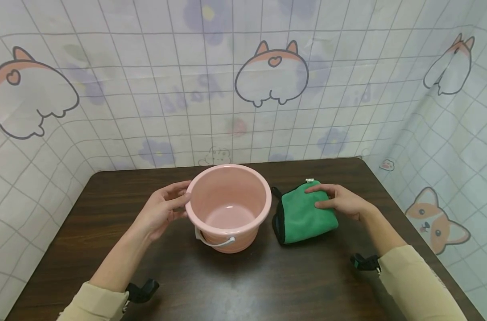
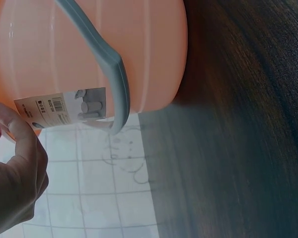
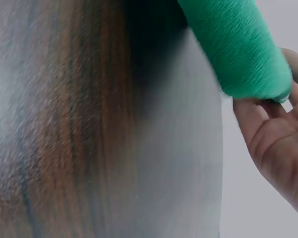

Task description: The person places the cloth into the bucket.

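Head view shows the left hand [image 1: 163,209] gripping the pink bucket [image 1: 228,194] and the loosely bent right hand [image 1: 344,201] touching the green cloth [image 1: 305,216] beside it on the table [image 1: 243,285]; whether it pinches, we cannot tell. We judge this steadying, the next move calling for firmer hold. Left wrist alone shows the label [image 2: 64,107].

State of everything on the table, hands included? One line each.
Pink bucket: upright, uncovered, no contents visible.
Bucket handle: lowered against the bucket's side.
Label: stuck on the bucket's side.
Green cloth: appears folded, black-edged.
Left hand: gripping the bucket's rim.
Right hand: gripping the cloth.
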Tool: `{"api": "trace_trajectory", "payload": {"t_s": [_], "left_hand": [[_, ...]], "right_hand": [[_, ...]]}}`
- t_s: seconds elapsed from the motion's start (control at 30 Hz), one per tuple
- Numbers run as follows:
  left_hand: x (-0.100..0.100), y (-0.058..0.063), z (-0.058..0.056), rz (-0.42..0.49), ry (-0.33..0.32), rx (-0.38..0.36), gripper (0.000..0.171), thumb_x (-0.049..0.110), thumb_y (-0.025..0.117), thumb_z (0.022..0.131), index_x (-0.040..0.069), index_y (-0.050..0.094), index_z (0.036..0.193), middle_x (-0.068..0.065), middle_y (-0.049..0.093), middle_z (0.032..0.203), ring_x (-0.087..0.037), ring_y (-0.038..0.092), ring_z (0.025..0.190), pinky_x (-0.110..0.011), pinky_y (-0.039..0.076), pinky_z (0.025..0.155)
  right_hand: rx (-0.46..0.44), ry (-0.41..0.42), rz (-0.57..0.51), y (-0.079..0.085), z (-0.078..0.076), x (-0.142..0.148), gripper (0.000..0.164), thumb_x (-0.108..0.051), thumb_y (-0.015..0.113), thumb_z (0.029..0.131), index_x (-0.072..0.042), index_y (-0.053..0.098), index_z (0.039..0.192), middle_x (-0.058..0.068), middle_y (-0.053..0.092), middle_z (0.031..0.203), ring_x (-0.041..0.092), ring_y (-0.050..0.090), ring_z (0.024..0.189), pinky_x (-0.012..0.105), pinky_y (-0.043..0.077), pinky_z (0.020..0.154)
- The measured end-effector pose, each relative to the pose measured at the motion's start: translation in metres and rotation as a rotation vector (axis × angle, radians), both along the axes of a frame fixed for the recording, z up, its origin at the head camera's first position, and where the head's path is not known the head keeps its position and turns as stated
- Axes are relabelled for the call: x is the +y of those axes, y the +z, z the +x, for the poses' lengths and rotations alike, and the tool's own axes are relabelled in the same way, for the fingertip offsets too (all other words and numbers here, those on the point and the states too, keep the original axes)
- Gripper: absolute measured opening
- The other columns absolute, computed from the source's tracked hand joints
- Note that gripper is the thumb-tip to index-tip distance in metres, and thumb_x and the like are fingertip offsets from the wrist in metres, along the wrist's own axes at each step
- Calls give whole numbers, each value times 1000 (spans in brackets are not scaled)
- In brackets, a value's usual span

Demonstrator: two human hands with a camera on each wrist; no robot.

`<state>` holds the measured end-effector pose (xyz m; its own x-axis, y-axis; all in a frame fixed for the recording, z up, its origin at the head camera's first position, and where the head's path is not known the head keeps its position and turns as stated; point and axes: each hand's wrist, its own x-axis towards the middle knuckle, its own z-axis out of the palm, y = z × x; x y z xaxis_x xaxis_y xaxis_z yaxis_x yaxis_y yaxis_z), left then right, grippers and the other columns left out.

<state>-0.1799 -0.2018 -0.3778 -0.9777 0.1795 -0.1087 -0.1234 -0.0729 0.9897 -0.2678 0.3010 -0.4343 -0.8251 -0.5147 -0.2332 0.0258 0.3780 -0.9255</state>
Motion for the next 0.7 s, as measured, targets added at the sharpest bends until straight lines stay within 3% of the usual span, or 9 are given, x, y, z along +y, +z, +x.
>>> {"api": "trace_trajectory", "payload": {"t_s": [0.33, 0.53, 0.7], "left_hand": [[1, 3, 3, 6, -1, 5, 55, 7, 63, 103, -8, 40, 151, -8, 54, 111, -11, 60, 83, -23, 56, 68], [1, 3, 3, 7, 5, 2, 54, 7, 63, 103, -8, 41, 151, -7, 55, 111, -11, 60, 85, -23, 56, 68], [1, 3, 2, 5, 8, 1, 54, 7, 63, 103, -8, 42, 150, -8, 55, 112, -11, 61, 86, -24, 57, 70]], "right_hand": [[25, -11, -106, 15, 1, -9, 57, -11, 72, 98, -6, 51, 151, 27, 44, 149, 30, 61, 118, 49, 58, 89], [65, -43, -148, 26, 0, -14, 56, -8, 70, 98, -2, 49, 150, 25, 49, 145, 25, 65, 114, 46, 59, 86], [106, -86, -138, 37, 1, -18, 57, -11, 72, 98, -6, 50, 151, 20, 55, 137, 23, 66, 112, 45, 60, 84]]}}
